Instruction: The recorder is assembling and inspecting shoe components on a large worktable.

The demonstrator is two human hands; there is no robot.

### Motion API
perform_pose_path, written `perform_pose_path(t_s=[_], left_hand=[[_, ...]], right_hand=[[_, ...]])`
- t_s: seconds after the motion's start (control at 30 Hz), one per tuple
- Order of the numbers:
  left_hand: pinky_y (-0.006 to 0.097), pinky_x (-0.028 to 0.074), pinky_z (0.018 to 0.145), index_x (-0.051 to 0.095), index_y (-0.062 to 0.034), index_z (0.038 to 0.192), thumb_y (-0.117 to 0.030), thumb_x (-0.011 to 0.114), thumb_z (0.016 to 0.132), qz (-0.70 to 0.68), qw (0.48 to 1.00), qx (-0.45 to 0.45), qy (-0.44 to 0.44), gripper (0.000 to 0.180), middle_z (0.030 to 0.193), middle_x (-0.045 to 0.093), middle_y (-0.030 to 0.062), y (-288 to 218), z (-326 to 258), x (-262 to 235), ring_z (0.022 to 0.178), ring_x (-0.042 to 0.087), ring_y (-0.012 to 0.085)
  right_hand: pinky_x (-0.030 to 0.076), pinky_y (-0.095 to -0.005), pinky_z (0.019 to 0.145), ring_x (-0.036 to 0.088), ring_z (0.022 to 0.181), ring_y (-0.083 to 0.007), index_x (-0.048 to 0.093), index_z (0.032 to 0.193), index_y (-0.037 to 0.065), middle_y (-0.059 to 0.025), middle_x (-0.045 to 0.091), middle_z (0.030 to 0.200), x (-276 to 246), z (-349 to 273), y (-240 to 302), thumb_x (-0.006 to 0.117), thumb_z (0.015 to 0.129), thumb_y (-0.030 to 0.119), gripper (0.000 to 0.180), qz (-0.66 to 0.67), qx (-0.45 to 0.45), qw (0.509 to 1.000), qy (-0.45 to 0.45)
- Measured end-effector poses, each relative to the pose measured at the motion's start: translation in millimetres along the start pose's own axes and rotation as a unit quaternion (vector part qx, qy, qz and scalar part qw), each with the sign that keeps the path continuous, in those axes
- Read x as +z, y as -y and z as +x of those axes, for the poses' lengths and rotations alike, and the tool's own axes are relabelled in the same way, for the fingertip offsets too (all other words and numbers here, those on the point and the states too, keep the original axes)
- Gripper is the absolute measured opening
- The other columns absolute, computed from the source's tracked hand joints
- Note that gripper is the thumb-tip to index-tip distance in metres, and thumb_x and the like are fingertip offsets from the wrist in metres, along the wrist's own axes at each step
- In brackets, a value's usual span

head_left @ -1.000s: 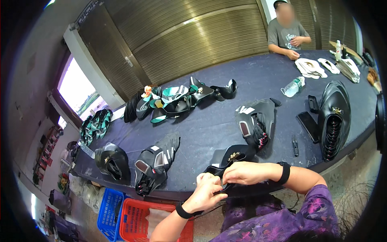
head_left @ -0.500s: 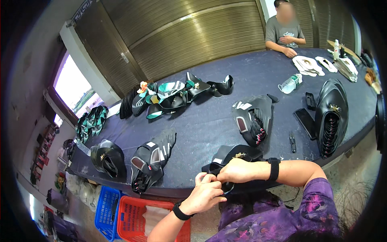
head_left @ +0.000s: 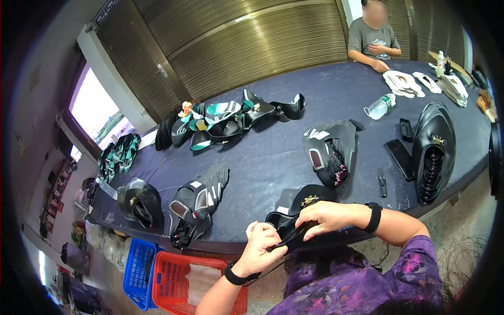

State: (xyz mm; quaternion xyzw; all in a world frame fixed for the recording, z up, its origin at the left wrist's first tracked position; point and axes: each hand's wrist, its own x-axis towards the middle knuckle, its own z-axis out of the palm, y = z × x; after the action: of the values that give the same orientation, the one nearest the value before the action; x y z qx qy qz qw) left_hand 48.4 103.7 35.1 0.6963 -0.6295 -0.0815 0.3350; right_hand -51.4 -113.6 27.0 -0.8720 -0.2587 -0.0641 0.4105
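At the near table edge, a black shoe upper (head_left: 286, 223) is held between my two hands. My left hand (head_left: 258, 247) pinches its near left edge, the thumb reaching towards the right. My right hand (head_left: 326, 216) grips its right side, fingers curled over the rim. Just beyond my right hand lies black material with a gold ornament (head_left: 310, 200); whether it belongs to the same upper, I cannot tell. A bundle of grey-black shoe uppers (head_left: 328, 144) rests farther back, and another grey bundle (head_left: 197, 205) lies to the left.
Nested black uppers (head_left: 433, 149) stand at the right by a phone (head_left: 399, 159) and a small black tool (head_left: 382, 184). Black and teal pieces (head_left: 226, 123) are heaped at the back. A bottle (head_left: 380, 107) lies before a seated person (head_left: 373, 44). Red (head_left: 168, 257) and blue baskets (head_left: 137, 273) stand below.
My right hand has moved slightly right and its fingers have spread from the earlier bunched grip. My hands are farther apart, and more of the black upper shows between them.
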Motion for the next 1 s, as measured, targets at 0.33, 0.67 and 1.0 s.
perform_pose_path(t_s=[0.33, 0.67, 1.0], left_hand=[[0.043, 0.016, 0.093, 0.055, -0.0075, 0.063, -0.021, 0.067, 0.064, -0.001, 1.000, -0.007, 0.013, 0.018, 0.071, 0.049, -0.0013, -3, 3, 1, 0.088, 0.046, 0.0175], [0.041, 0.019, 0.093, 0.059, -0.0070, 0.065, -0.023, 0.062, 0.075, -0.021, 0.996, -0.053, 0.069, 0.019, 0.059, 0.044, -0.0008, -3, 5, -6, 0.076, 0.045, 0.0163], [0.045, 0.017, 0.092, 0.055, -0.0076, 0.061, -0.022, 0.066, 0.072, 0.007, 0.996, 0.047, 0.073, 0.021, 0.063, 0.046, -0.0007, -13, 2, 4, 0.078, 0.046, 0.0157]], right_hand=[[0.044, -0.0320, 0.062, 0.056, 0.069, -0.0242, 0.059, 0.083, 0.004, -0.0089, 0.057, 0.072, 1, 2, 3, 0.068, 0.071, 0.021, 0.023, -0.021, 0.075, 0.997, -0.027], [0.044, -0.0314, 0.063, 0.056, 0.070, -0.0235, 0.058, 0.079, 0.003, -0.0099, 0.057, 0.074, 7, 5, 5, 0.070, 0.067, 0.015, 0.021, -0.015, 0.072, 0.996, -0.056], [0.045, -0.0359, 0.071, 0.057, 0.083, -0.0302, 0.059, 0.092, 0.001, -0.0170, 0.059, 0.086, -2, 8, -13, 0.069, 0.066, 0.033, 0.042, -0.051, 0.092, 0.974, 0.203]])
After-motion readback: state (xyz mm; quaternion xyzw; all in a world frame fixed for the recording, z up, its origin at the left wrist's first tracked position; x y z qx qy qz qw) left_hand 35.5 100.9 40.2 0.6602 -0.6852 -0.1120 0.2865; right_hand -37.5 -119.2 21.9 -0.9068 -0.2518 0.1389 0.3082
